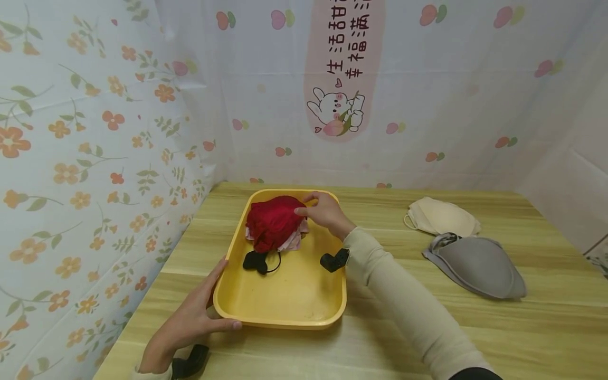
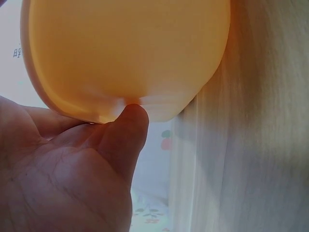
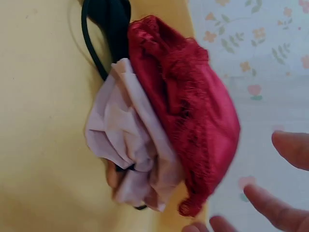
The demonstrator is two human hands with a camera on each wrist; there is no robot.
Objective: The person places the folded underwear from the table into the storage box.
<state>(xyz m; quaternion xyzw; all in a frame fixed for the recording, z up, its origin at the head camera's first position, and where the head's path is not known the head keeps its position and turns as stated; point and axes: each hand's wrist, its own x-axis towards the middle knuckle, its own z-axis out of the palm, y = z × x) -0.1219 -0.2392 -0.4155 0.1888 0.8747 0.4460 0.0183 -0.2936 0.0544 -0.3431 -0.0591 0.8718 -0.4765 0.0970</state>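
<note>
At the left of the head view's lower centre, the left hand (image 1: 192, 316) is spread wide around a corner of a yellow plastic basin (image 1: 280, 295), its thumb along the near side and its fingers up the left side. From the upper right part of the basin the right hand (image 1: 328, 214) leans in, wrist bent, thumb and forefinger apart beside the red lace-trimmed bra (image 1: 274, 219); the right wrist view shows those fingers spread, with a gap between them and the cloth. The forearm in its beige sleeve (image 1: 404, 295) slants up from the lower right. The red bra sits at the basin's upper left, satiny and domed, partly over a crumpled pale pink garment (image 1: 294, 243); a black strapped piece (image 1: 256, 262) lies just below, its thin strap making a loop. Only the right wrist view brings out the frayed lace edging and the pink folds, while only the left wrist view has the thumb pressed to the basin's smooth outer wall. Right of centre on the wood-grain table (image 1: 537, 338), a cream bra (image 1: 444, 216) lies above a smooth grey moulded bra (image 1: 480, 264). Across the top hangs a pale printed curtain (image 1: 266, 89).
</note>
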